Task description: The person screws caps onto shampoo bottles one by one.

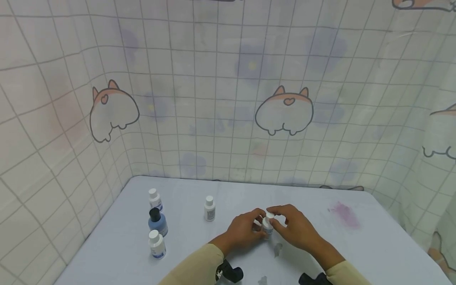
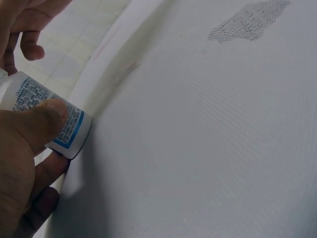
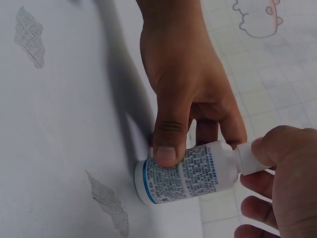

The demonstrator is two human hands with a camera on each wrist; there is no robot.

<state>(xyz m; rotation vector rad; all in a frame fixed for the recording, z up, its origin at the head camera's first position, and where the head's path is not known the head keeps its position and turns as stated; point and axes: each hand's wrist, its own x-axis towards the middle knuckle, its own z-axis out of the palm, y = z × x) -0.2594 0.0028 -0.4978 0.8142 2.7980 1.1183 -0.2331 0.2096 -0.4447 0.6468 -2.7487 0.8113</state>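
A small white bottle (image 3: 198,173) with a blue-edged printed label stands upright on the white table, right of the middle in the head view. My left hand (image 1: 246,228) grips its body, the thumb across the label and fingers behind. From the other side my right hand (image 1: 296,228) pinches the white cap (image 3: 250,158) at the top between thumb and fingers. The cap sits on the bottle's neck. In the left wrist view the bottle's lower part (image 2: 74,131) shows below my thumb, its base at the table surface.
To the left stand a white bottle (image 1: 158,246), a blue bottle (image 1: 158,225) with a black cap and another white bottle (image 1: 155,199) in a row. A further white bottle (image 1: 209,209) stands near the middle. A pink stain (image 1: 345,215) marks the table's right side. A patterned curtain (image 1: 228,99) hangs behind.
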